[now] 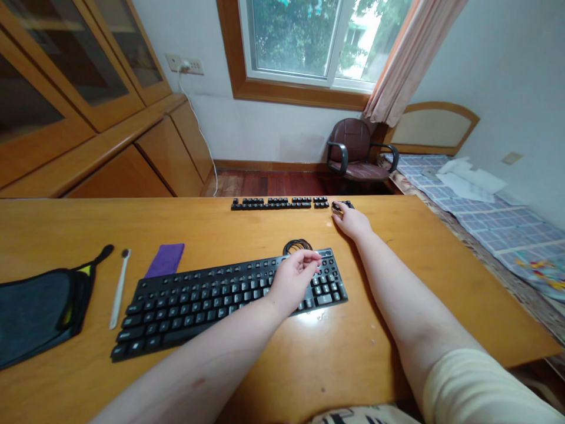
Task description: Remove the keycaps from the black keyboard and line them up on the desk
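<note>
A black keyboard [198, 300] lies at a slant on the desk, with keycaps off its top row and part of its number pad. Above its right end hovers my left hand [293, 280], closed, thumb and fingertips together; whatever they may hold is too small to make out. My right hand [353, 222] reaches to the desk's far edge, its thumb and fingers closed around black keycaps [346, 204] there, partly hidden by the fingers. To the left of that hand, loose keycaps [278, 204] stand lined up in two rows.
Behind the keyboard are a coiled black cable [296, 245] and a purple cloth [165, 260]. A white toothbrush [119, 288] and a dark mesh pouch [39, 312] lie on the left. Past the wooden desk [441, 265] stand a chair [353, 150] and a bed [477, 200].
</note>
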The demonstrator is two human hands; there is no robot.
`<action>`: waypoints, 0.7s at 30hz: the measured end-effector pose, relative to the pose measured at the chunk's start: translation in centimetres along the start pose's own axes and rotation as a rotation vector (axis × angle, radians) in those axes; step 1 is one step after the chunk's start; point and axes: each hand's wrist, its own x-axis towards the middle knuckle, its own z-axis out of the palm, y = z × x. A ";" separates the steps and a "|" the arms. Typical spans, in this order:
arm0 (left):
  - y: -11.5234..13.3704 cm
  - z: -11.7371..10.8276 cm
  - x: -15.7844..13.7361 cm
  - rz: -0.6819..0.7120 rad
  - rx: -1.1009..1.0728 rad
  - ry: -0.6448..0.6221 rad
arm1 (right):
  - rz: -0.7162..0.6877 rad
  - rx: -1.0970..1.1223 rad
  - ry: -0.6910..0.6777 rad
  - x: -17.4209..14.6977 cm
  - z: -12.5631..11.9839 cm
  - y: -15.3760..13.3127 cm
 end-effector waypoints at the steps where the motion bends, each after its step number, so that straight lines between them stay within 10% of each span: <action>1: 0.0 0.0 0.0 0.002 0.002 0.001 | -0.001 0.001 0.000 0.0 0.0 0.0; 21: -0.2 0.0 0.0 -0.004 0.005 -0.002 | 0.068 0.030 0.034 0.2 0.3 0.2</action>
